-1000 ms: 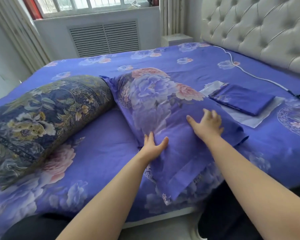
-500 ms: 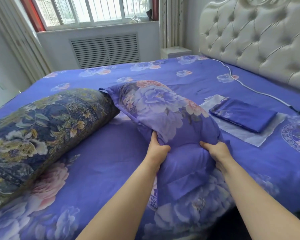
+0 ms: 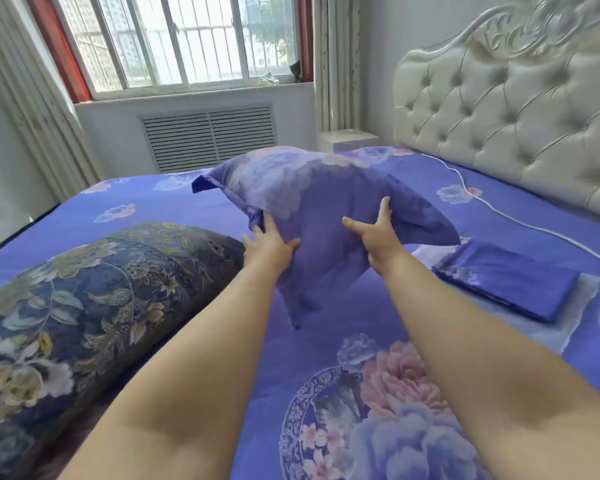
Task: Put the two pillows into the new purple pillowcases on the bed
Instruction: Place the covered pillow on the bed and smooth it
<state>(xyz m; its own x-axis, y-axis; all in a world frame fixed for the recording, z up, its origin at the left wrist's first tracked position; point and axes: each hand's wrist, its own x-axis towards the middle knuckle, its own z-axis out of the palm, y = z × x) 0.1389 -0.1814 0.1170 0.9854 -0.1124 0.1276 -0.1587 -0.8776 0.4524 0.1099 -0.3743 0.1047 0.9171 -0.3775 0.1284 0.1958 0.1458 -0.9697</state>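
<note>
A pillow in a purple flowered pillowcase (image 3: 319,202) hangs in the air above the middle of the bed, its loose open end drooping down. My left hand (image 3: 269,245) grips its left side and my right hand (image 3: 376,237) grips it from below on the right. A second pillow in a dark blue and gold flowered case (image 3: 84,306) lies on the bed at the left. A folded purple pillowcase (image 3: 506,278) rests on a pale wrapper at the right.
The bed sheet (image 3: 326,393) is purple with large flowers. A cream tufted headboard (image 3: 516,109) rises at the right, with a white cable (image 3: 492,209) along it. A window, a radiator grille (image 3: 208,136) and a small white stand (image 3: 347,138) lie beyond.
Both hands went from pressing on the purple pillow to gripping its near end, then lifted it off the bed and raised it forward. The view has tilted up.
</note>
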